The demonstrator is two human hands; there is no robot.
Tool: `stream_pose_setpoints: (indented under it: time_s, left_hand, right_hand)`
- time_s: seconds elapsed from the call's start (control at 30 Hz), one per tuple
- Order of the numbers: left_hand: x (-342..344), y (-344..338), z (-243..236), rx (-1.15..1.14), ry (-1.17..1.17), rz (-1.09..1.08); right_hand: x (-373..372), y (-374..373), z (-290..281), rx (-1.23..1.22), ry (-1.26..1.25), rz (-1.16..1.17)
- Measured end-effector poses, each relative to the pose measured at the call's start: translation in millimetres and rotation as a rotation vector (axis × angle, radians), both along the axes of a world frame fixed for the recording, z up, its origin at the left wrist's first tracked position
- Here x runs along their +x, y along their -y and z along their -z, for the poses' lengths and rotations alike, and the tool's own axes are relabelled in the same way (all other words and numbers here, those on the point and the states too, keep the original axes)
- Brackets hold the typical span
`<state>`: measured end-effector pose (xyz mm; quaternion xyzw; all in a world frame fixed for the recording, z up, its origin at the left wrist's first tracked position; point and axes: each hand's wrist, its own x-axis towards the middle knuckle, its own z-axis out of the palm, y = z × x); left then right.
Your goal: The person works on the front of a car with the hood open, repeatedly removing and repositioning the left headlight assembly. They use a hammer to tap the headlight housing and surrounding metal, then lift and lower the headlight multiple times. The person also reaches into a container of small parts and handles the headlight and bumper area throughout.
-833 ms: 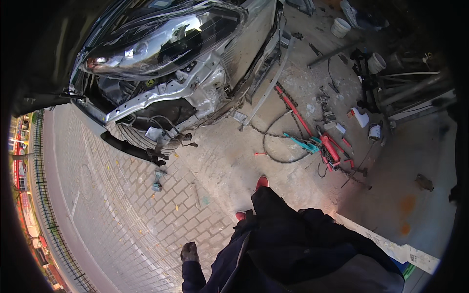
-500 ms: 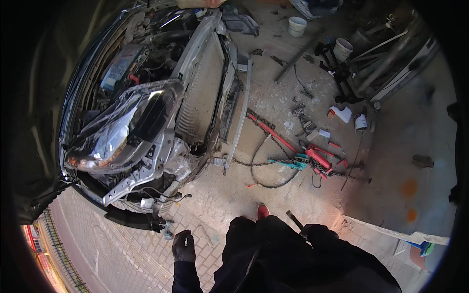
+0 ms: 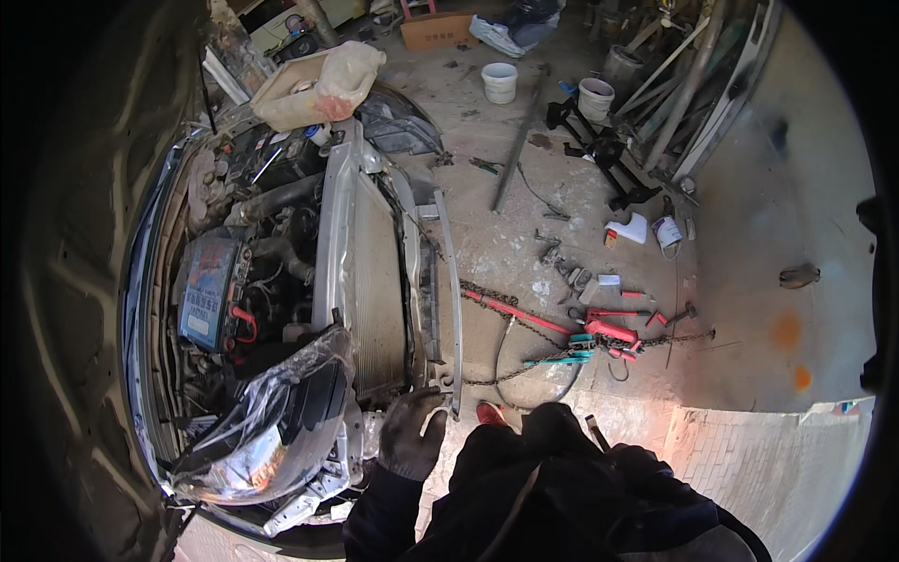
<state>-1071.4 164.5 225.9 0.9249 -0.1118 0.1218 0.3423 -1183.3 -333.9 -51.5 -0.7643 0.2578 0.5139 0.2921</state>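
Observation:
My gloved left hand [image 3: 412, 433] is raised beside the damaged car's front radiator [image 3: 373, 281], fingers loosely curved and apart, with nothing visible in it. Just left of it lies a headlight in torn clear wrapping [image 3: 253, 431] on the bent front end. The engine bay shows a battery [image 3: 206, 290] with a red terminal cover. A narrow metal strip [image 3: 452, 309] runs along the front. My right hand [image 3: 618, 451], half hidden by my dark clothing, grips a short bar-like tool [image 3: 596, 429] pointing up; its head is unclear.
A red hydraulic puller [image 3: 609, 330] with chains lies on the concrete. Beyond are white buckets [image 3: 498, 84], a black metal frame [image 3: 623, 183], leaning pipes [image 3: 684, 103], a cardboard box [image 3: 435, 36] and a plastic tray [image 3: 309, 94]. A pale panel [image 3: 768, 281] stands at the right.
The view has swung so more of the engine bay and back floor shows. My left hand has risen toward the car's front. The bar in my right hand has come into sight since the earliest frame.

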Motion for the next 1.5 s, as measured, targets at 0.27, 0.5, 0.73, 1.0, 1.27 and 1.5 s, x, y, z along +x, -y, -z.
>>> stream_pose_setpoints:
  time_s: [0.27,0.5,0.73,1.0,1.27,1.5]
  left_hand:
    - [100,-20,-54,-0.049,0.046,0.0]
    - [136,-24,-51,-0.119,-0.097,-0.039]
    - [233,-7,-42,-0.046,-0.252,-0.302]
    - [426,30,-61,0.045,-0.343,-0.375]
    - [517,44,-93,0.046,-0.249,-0.345]
    - [549,8,-97,-0.036,-0.162,-0.569]
  right_hand:
    - [58,-38,32,-0.071,0.026,-0.001]
    - [164,-54,30,-0.089,0.036,-0.013]
    - [355,-43,61,-0.074,0.031,-0.091]
    - [637,13,102,-0.093,-0.049,-0.394]
    - [881,89,68,-0.298,0.294,-0.698]
    - [932,56,95,-0.413,0.599,-1.643]
